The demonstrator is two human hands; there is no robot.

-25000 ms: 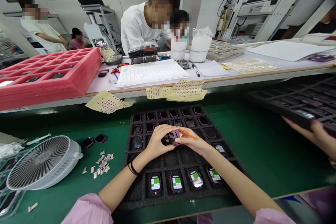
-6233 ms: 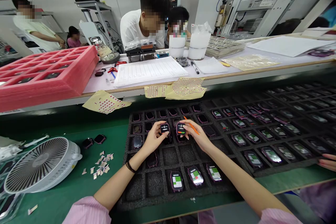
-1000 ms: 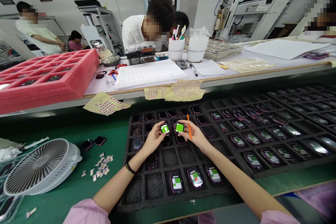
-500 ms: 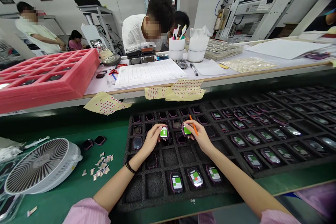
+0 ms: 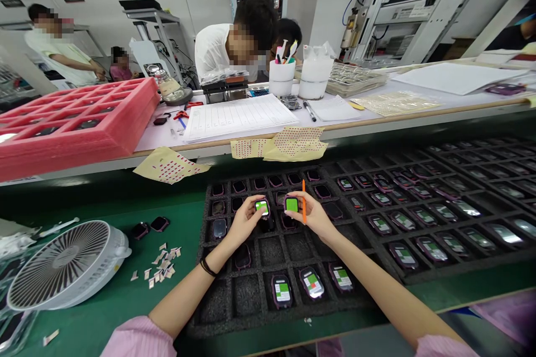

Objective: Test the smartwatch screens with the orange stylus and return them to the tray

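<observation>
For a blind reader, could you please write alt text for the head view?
The left hand and right hand each hold a watch showing green above a black foam tray; the right also grips an orange stick. To the left sits a white fan.

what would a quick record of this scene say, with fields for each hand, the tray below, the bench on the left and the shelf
left hand: holds a smartwatch, screen lit green and white
right hand: holds a second smartwatch, screen lit green, plus an orange stick
tray below: black foam tray; three lit smartwatches in its nearest row
bench, left: white fan, scattered small strips
shelf: pink foam tray, ruled paper sheet, black marker
</observation>
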